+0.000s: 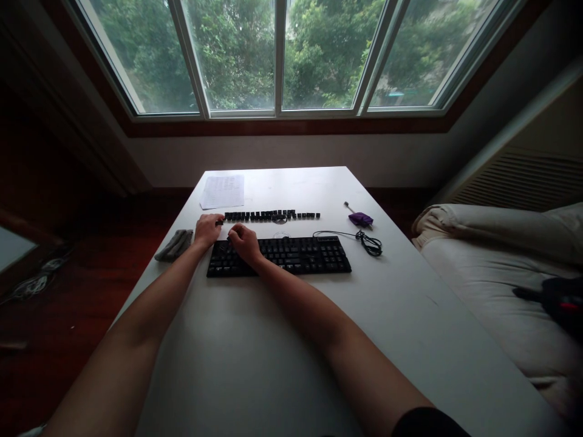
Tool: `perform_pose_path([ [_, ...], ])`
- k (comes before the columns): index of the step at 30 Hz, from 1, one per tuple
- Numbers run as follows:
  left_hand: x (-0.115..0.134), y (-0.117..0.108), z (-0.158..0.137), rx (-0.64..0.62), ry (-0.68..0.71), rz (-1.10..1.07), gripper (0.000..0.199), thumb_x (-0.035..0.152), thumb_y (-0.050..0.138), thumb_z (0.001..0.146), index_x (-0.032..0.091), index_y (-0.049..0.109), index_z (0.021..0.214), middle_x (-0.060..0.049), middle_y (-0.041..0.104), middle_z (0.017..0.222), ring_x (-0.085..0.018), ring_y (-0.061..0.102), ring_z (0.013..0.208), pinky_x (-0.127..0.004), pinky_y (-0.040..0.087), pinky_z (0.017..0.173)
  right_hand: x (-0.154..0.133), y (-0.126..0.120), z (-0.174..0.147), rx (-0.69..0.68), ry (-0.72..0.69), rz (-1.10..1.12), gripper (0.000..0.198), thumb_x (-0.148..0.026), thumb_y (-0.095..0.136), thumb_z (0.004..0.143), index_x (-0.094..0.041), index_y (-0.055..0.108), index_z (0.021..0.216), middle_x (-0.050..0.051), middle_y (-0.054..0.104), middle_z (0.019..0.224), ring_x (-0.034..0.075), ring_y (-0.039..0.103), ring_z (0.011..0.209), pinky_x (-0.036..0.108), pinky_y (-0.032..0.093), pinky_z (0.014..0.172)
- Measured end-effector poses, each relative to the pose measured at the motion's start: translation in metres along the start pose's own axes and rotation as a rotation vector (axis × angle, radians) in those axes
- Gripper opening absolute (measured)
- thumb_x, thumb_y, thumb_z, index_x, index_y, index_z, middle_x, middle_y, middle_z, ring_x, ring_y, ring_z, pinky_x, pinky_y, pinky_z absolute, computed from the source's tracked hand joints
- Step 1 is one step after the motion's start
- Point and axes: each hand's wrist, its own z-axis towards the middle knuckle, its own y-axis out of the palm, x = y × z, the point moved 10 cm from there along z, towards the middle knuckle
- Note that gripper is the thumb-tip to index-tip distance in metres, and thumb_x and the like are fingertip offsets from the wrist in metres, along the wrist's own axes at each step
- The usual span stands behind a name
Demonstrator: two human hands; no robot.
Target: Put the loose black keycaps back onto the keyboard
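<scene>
A black keyboard (296, 255) lies on the white table, and a line of loose black keycaps (259, 216) runs behind it. My left hand (208, 229) is at the left end of that line, its fingers closed on a small dark piece that looks like a keycap. Over the keyboard's upper left corner is my right hand (245, 243). Its fingers are curled together, and whatever they may hold is too small to make out. A thin, pale looped thing (281, 235) lies just behind the keyboard.
A grey cloth (175, 245) lies at the table's left edge, with a printed sheet (223, 191) farther back. To the right are a coiled cable (370, 244), a purple pouch (361, 219) and a small brush (347, 206). A pale sofa (483, 267) stands beyond the right edge.
</scene>
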Motion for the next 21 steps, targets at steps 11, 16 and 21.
perform_pose_path([
  [11, -0.010, 0.014, 0.009, -0.022, 0.026, 0.095, 0.037, 0.015, 0.057, 0.073, 0.024, 0.073, 0.105, -0.010, 0.071, 0.105, -0.032, 0.052, 0.107, -0.047, 0.038, 0.100, 0.000, -0.001, -0.001, 0.011, -0.012, -0.015, 0.018, -0.034, 0.052, 0.088, -0.022, 0.064, 0.081, -0.002, 0.065, 0.068, 0.015, 0.062, 0.069, 0.023, 0.048, 0.068],
  [16, -0.015, 0.018, 0.010, -0.020, 0.024, 0.182, 0.037, 0.014, 0.056, 0.077, 0.024, 0.072, 0.108, -0.009, 0.070, 0.112, -0.031, 0.051, 0.107, -0.045, 0.040, 0.099, -0.001, -0.001, -0.001, 0.011, -0.022, -0.008, 0.020, -0.035, 0.053, 0.089, -0.021, 0.064, 0.081, -0.001, 0.065, 0.069, 0.015, 0.061, 0.069, 0.023, 0.047, 0.067],
  [21, -0.014, 0.020, 0.009, -0.057, 0.006, 0.192, 0.036, 0.013, 0.056, 0.078, 0.026, 0.071, 0.108, -0.006, 0.071, 0.112, -0.029, 0.052, 0.109, -0.044, 0.040, 0.101, -0.001, -0.002, -0.001, 0.025, -0.030, 0.017, 0.019, -0.035, 0.053, 0.088, -0.021, 0.064, 0.081, -0.002, 0.063, 0.066, 0.014, 0.058, 0.066, 0.022, 0.045, 0.066],
])
